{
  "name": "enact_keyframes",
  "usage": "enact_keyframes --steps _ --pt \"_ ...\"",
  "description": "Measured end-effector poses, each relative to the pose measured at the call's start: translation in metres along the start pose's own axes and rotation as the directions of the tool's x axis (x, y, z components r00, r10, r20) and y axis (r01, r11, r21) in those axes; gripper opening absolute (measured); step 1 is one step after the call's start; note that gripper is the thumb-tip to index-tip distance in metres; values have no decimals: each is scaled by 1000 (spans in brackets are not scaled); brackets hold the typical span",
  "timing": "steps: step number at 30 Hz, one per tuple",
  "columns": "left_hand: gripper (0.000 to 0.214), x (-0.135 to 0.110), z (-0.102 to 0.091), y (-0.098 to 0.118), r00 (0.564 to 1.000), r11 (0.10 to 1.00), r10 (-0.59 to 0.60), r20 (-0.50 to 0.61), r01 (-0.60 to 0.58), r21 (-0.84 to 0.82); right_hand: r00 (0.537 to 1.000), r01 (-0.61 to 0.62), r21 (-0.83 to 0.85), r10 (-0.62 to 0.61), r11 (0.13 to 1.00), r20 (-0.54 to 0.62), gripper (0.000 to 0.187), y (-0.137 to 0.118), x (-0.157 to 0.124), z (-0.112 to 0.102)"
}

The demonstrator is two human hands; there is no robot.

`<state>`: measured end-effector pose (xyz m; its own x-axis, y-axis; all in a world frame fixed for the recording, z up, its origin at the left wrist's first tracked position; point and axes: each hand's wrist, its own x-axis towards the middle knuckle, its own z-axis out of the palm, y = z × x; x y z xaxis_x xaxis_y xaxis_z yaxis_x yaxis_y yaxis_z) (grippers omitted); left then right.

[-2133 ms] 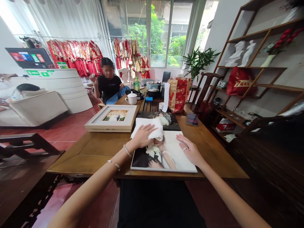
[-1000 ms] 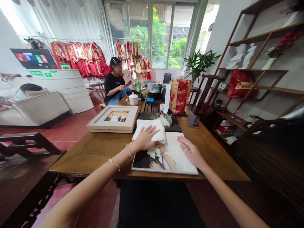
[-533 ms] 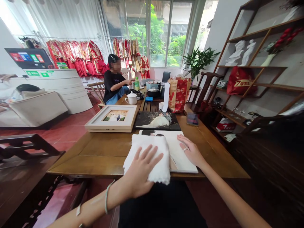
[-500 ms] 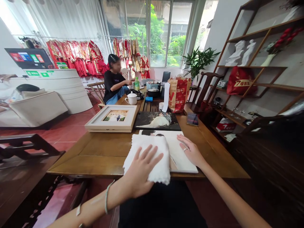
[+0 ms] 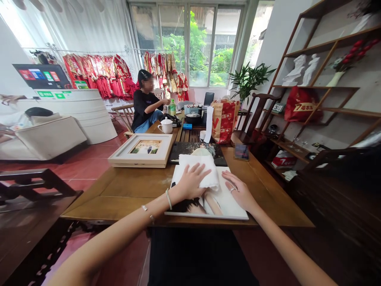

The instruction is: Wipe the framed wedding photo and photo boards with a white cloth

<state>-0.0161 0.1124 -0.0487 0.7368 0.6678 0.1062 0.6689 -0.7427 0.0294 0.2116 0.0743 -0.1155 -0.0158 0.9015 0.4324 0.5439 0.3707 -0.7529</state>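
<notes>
A white cloth [image 5: 210, 183] lies over the far part of a pale photo panel [image 5: 232, 202] at the table's front edge. My left hand [image 5: 193, 180] rests flat on the cloth, fingers spread, pressing it down. On the panel's right side my right hand [image 5: 239, 190] lies with fingers stretched out, a ring on one of them. Part of the panel's picture is hidden under the cloth and my left arm. Just beyond lies a dark photo panel [image 5: 175, 153] with a figure in a white dress; the cloth's far edge overlaps or borders it.
A light wooden picture frame [image 5: 119, 157] lies left of the panels on the wooden table [image 5: 119, 194]. Farther back stand a lidded white cup [image 5: 166, 126], a red paper bag [image 5: 224, 123] and a green bottle [image 5: 172, 107]. A person [image 5: 145, 103] sits at the far left side.
My left hand has slid the cloth forward, away from me, across the panel, uncovering its near part. My right hand has stayed in place on the panel.
</notes>
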Motion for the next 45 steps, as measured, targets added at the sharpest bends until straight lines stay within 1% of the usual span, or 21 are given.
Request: enact_keyframes --steps 2,4,7,11,14,16,18,20,23,26,28,30,33,35,37,39,42,45 --pt "65 14 4 -5 1000 1000 -14 -14 14 28 1000 -12 -1 12 1000 2 34 1 -1 0" --pt "64 21 7 -5 999 999 -34 -15 34 42 1000 -21 -6 21 1000 7 34 3 -1 0" --pt "64 19 11 3 999 999 -39 -17 40 34 1000 -16 -6 16 1000 7 35 6 1 1" --pt "69 -5 10 30 999 999 43 -22 -43 -21 1000 -9 19 9 1000 -8 38 5 5 1" --pt "78 -29 5 54 993 991 114 0 -114 -67 1000 -6 71 7 997 -16 43 4 8 1" --pt "82 -43 0 68 989 985 145 15 -143 -97 1000 13 113 -11 994 -17 41 4 9 0" --pt "82 -52 -4 75 987 979 162 19 -159 -125 999 29 139 -25 990 -29 36 5 10 0" --pt "78 -54 -7 76 985 976 169 15 -165 -143 999 30 150 -24 988 -40 33 6 10 0" --pt "72 -43 -7 66 989 980 148 8 -146 -134 999 -14 158 20 987 -33 36 6 9 1" --pt "69 -18 -5 50 995 992 98 19 -96 -83 989 -128 174 139 976 -56 39 4 8 1" --pt "63 2 -2 41 997 997 70 28 -69 -45 977 -179 234 200 956 -72 41 2 7 0" --pt "59 21 2 35 998 999 52 19 -52 -13 973 -188 322 222 928 -71 43 1 7 -1" --pt "59 40 10 34 999 999 45 -12 -44 24 964 -192 396 249 898 -97 44 1 7 -2" --pt "62 42 15 39 998 998 48 -28 -47 38 959 -186 392 254 901 -128 45 3 7 -1" --pt "64 36 18 49 998 999 38 -41 -37 32 961 -170 369 236 914 -143 47 4 9 0" --pt "67 22 17 63 999 1000 29 -41 -29 1 964 -159 350 222 923 -147 50 5 11 1" --pt "73 -10 9 89 999 998 33 -5 -33 -61 962 -176 350 236 920 -137 53 5 13 0" --pt "80 -41 1 108 997 991 71 41 -66 -117 969 -191 358 234 914 -82 50 6 14 -3"
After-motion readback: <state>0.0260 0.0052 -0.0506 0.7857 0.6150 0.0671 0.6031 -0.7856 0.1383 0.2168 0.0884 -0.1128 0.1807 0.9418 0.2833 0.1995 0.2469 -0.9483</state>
